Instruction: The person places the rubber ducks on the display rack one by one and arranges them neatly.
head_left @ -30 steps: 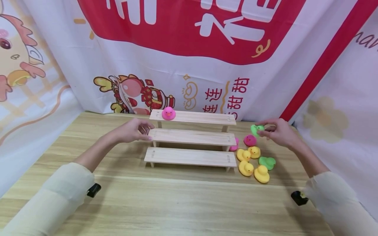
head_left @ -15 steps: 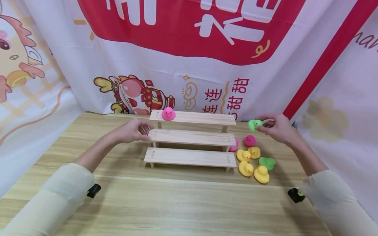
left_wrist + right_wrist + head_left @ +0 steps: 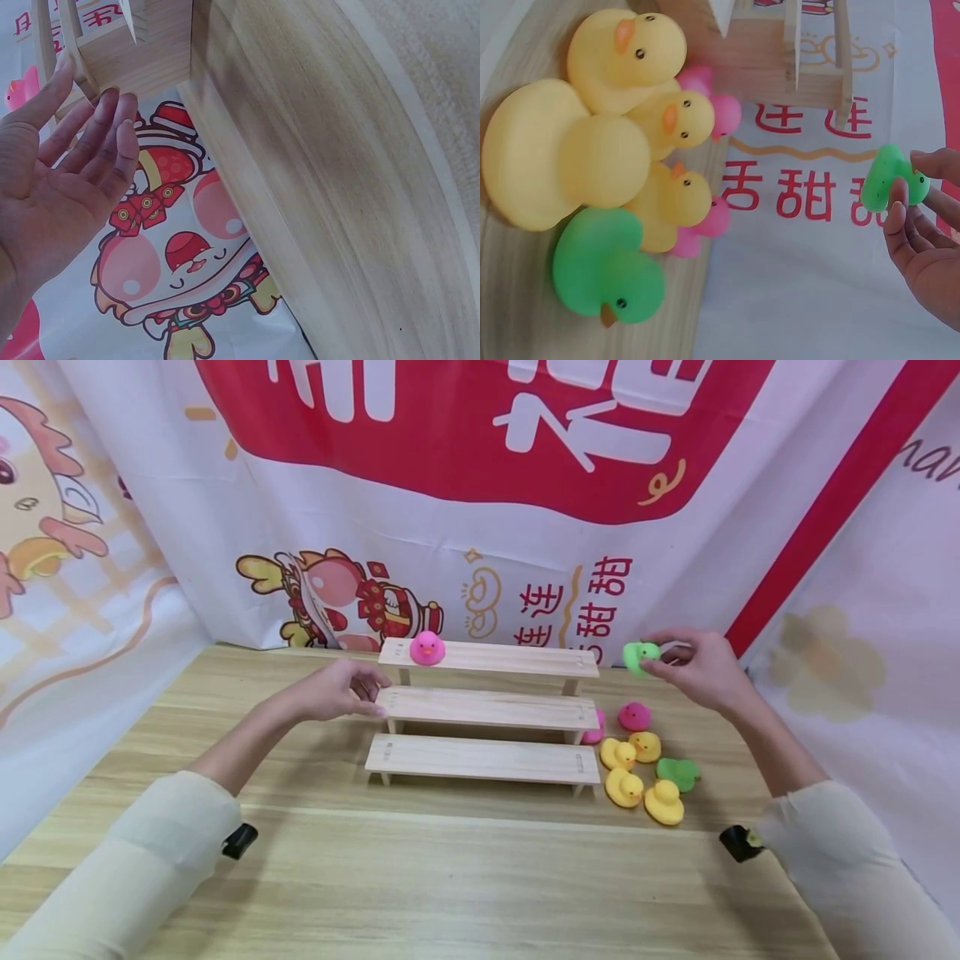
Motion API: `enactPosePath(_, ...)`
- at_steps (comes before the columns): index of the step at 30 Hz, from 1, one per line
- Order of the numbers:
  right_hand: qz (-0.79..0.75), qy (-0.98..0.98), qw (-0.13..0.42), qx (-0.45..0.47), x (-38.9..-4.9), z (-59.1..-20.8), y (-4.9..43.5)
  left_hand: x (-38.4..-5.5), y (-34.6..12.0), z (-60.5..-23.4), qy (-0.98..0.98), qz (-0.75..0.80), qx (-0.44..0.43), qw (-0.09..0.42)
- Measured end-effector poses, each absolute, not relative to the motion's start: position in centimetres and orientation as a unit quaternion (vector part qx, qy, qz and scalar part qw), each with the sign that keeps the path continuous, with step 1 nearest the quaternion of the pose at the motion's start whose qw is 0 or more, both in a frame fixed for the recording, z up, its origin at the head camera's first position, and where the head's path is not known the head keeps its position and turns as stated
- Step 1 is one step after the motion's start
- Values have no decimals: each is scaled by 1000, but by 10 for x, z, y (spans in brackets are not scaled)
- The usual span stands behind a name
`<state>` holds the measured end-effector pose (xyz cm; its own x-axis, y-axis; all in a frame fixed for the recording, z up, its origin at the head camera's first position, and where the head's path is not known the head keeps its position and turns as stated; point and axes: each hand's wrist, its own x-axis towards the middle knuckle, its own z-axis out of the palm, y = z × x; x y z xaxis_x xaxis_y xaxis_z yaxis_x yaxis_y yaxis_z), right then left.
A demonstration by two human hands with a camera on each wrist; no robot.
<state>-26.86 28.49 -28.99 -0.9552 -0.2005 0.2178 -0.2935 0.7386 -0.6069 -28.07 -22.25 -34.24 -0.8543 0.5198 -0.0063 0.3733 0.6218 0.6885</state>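
Note:
My right hand (image 3: 701, 668) pinches a light green rubber duck (image 3: 640, 657) between thumb and fingers, raised beyond the right end of the top step. In the right wrist view the same green duck (image 3: 889, 180) is held in front of the cloth. My left hand (image 3: 339, 689) grips the left end of the middle step of a three-step wooden display shelf (image 3: 487, 706). The left wrist view has the thumb and fingers of the left hand (image 3: 82, 161) around that board's end (image 3: 82, 64). A pink rubber duck (image 3: 427, 648) sits at the left of the top step.
Right of the shelf, several yellow ducks (image 3: 664, 802), a darker green duck (image 3: 678, 773) and a magenta duck (image 3: 634, 717) stand on the wooden table (image 3: 450, 885). A pink duck (image 3: 595, 727) is partly hidden behind the shelf's right end. A printed cloth (image 3: 450, 577) hangs behind.
My right hand has lifted the light green duck from behind the group and moved it up and left toward the top step. The left hand has stayed at the shelf.

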Motion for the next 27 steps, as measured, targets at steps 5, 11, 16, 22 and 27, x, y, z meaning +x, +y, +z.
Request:
enactPosePath(5,348,-923,79,143,-270,-285,277,-282,-223,-342,899,347,247,106)
enactPosePath(11,361,-918,73,146,-271,-281,262,-282,-223,-341,897,344,258,104)
enactPosePath(16,363,-917,69,150,-274,-279,251,-281,-222,-339,898,343,255,104)
enactPosePath(22,372,-910,70,170,-280,-277,236,-282,-221,-339,901,340,248,107)
enactPosePath(27,375,-909,54,176,-287,-281,225,-283,-220,-340,901,340,248,106)
